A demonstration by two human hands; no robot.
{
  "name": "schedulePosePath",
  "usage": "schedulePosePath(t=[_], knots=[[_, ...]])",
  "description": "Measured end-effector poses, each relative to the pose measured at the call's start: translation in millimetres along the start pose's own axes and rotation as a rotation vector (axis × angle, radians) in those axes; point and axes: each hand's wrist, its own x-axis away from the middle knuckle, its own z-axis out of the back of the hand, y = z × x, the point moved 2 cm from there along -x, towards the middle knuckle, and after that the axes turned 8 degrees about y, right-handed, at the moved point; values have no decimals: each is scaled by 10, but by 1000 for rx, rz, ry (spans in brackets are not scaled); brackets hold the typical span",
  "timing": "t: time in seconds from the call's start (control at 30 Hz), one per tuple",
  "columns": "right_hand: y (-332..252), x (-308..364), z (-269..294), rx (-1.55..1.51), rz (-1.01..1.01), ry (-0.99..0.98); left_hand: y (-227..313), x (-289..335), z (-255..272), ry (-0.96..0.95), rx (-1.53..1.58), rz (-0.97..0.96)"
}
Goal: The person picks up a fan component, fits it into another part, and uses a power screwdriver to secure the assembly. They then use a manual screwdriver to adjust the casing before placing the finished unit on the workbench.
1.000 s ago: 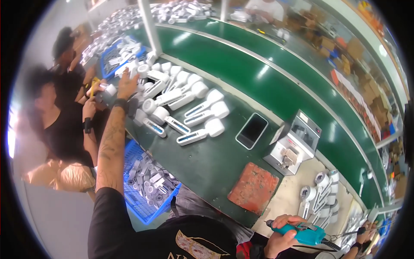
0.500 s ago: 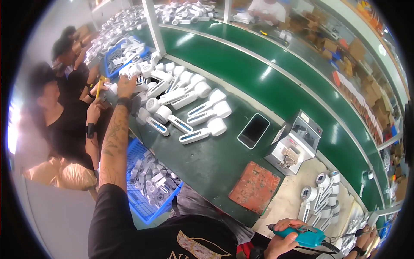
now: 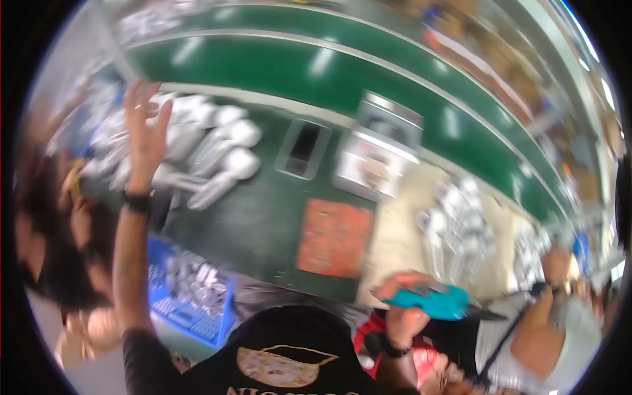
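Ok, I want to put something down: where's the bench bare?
The green tabletop is bare between the left pile of white devices, the phone and the red slab. A narrower bare cream strip runs between that slab and the right cluster of white devices. It's crowded around the left hand.

Open way between white devices (image 3: 214, 145) and red slab (image 3: 334, 238), phone (image 3: 304, 150), machine (image 3: 378, 148) beyond
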Motion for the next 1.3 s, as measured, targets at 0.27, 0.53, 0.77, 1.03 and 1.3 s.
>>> schedulePosePath(t=[0.27, 0.53, 0.77, 1.03, 1.3], knots=[[-37, 66, 113, -87, -75, -137, 3283, 1307, -1297, -754, 835, -358], [-251, 275, 390, 170, -29, 82, 4066, 2258, -1939, -806, 921, -417], [-194, 150, 498, 42, 41, 112, 4049, 2072, -1651, -968, 663, -543], [4, -68, 287, 36, 13, -9, 3153, 1394, -954, -851, 728, -356], [97, -77, 84, 13, -84, -30, 2717, 1566, -775, -744, 498, -518]])
